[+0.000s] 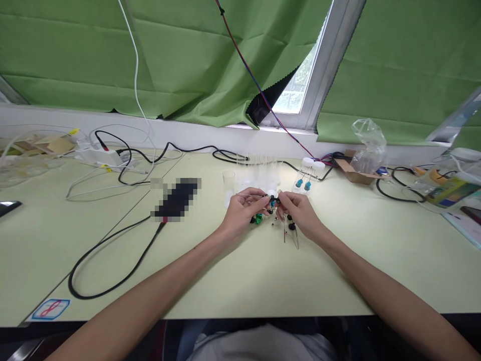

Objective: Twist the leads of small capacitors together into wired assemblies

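Observation:
Near the middle of the table, my left hand [244, 210] and my right hand [298, 210] are close together, fingers pinched. Between their fingertips is a small black piece [277, 200], which both seem to grip. A thin metal rod [248, 195] runs across my left fingers; its join to the black piece is too small to make out. Below the left fingers lies a small green piece [258, 218]. Under my right hand are a black knob-like piece [292, 227] and thin metal rods [291, 239] on the table. My fingers partly hide several small parts there.
Behind the hands stand a clear cup [229, 184], a clear rack [257, 173] with upright rods, and a clear holder with teal pieces [307, 186]. A cardboard box [353, 173] holds a plastic bag. On the left, a black cable [71, 273] loops from a blurred dark device [178, 198].

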The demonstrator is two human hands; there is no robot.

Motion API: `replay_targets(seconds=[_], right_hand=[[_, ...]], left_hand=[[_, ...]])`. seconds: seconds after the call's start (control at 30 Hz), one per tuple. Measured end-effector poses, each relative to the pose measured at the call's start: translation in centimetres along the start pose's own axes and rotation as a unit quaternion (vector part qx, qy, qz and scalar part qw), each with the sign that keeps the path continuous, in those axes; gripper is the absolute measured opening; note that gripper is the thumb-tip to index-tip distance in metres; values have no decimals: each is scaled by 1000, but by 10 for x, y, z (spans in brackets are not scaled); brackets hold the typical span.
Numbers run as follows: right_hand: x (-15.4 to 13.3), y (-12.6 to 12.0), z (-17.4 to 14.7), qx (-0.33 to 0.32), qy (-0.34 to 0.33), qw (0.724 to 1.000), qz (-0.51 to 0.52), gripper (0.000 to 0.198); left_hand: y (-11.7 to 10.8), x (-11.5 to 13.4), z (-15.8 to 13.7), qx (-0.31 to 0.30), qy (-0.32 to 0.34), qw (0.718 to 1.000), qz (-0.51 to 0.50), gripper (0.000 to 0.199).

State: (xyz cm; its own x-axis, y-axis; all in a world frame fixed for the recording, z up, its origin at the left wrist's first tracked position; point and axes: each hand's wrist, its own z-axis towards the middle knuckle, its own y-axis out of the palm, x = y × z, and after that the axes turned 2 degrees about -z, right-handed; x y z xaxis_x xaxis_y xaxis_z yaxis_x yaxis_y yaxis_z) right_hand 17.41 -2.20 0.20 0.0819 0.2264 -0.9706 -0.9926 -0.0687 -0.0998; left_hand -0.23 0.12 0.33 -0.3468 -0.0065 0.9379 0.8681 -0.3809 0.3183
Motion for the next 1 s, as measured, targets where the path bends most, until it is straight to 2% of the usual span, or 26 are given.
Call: replay_targets(seconds=[0.2,0.37,0.6,0.87,1.0], right_hand=[[0,1,-1,0,19,1000,-12,56],[-4,1,-1,1,-1,1000,9,40],[-5,0,-2,-21,-26,999,0,34],[-1,0,-2,-26,6,1000,-1,47],[-1,0,-1,-18,8,1000,11,43]], left_hand=[[2,1,-1,4,3,1000,-7,32],[1,0,1,20,16,999,-19,32],[-1,-2,2,19,23,999,-17,30],[0,-1,0,5,32,999,21,30],[-1,-2,1,9,38,999,18,29]])
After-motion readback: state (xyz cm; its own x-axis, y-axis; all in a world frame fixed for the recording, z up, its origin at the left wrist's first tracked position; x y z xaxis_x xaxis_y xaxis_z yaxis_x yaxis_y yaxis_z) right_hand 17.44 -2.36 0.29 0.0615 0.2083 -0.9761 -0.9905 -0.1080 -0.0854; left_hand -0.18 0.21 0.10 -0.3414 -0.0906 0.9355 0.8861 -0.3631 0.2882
